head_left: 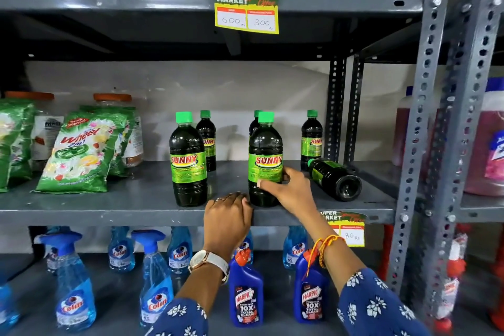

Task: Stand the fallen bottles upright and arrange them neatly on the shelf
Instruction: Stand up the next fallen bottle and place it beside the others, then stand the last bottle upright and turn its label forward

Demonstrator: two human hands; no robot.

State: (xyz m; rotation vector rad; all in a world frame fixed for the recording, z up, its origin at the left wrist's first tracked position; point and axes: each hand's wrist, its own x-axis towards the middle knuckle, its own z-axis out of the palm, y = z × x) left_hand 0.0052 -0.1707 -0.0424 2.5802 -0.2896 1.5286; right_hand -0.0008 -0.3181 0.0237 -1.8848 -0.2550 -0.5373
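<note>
Several dark Sunny bottles with green caps stand on the middle shelf (114,211). My right hand (289,188) grips the lower right side of an upright front bottle (265,155). Another front bottle (188,161) stands upright to its left. Three more stand behind: a back left bottle (206,139), a back middle bottle (255,124) mostly hidden, and a back right bottle (311,139). One fallen bottle (335,179) lies on its side at the right, base toward me. My left hand (227,213) rests curled on the shelf's front edge, holding nothing.
Green Wheel detergent packs (81,150) lean at the shelf's left. Blue Colin spray bottles (73,281) and Harpic bottles (245,294) fill the shelf below. A grey perforated upright (436,117) bounds the right side, with pink jugs (488,144) beyond. A price tag (246,12) hangs above.
</note>
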